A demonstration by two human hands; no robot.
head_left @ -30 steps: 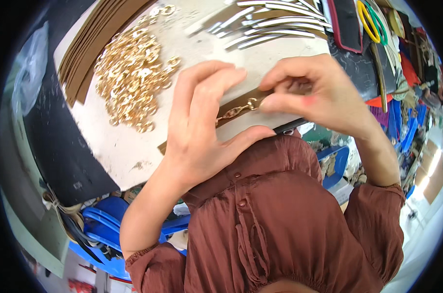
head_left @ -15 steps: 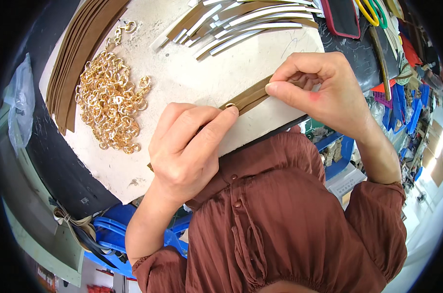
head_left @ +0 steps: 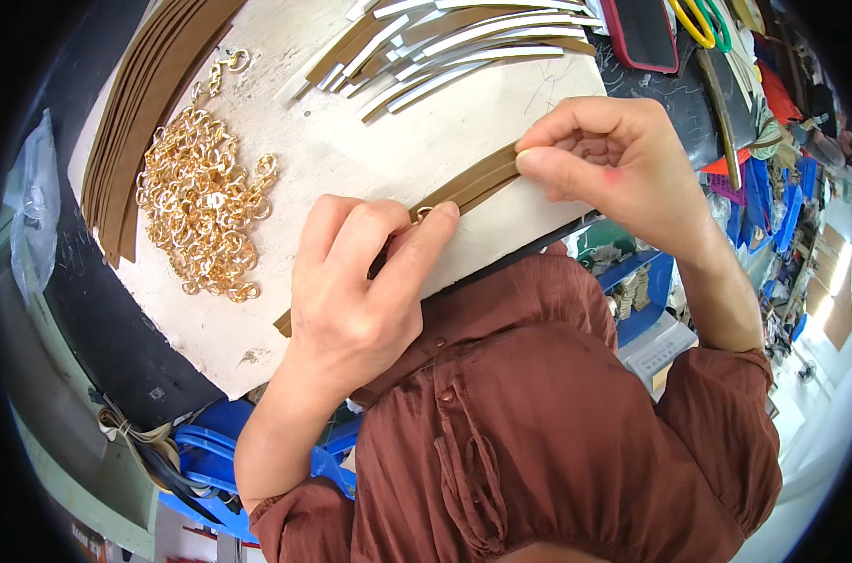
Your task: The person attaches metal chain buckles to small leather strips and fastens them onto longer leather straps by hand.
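Note:
A long brown strip [head_left: 487,178], apparently of leather, lies along the near edge of the pale work board, a lengthwise line down its middle. My left hand [head_left: 360,272] presses and grips it, fingers bent, with a small gold ring [head_left: 423,214] beside the index fingertip. Past my left wrist, the strip's other end pokes out. At the far right end, my right hand [head_left: 618,164] pinches the strip between thumb and index finger, the other fingers curled in. A heap of gold chain with rings [head_left: 201,202] rests to the left of my hands.
Stacked brown strips [head_left: 149,122] lie at the far left. Brown and white strips [head_left: 445,47] spread along the back. A red-cased phone [head_left: 642,33], yellow-handled and green-handled tools [head_left: 703,23] sit at the back right. Blue baskets [head_left: 646,291] stand below the table edge.
The view has shifted slightly, moving the table things left. The ring sits a little closer in to my left fingers, and the strip's lengthwise line looks straighter. Both hands keep their hold.

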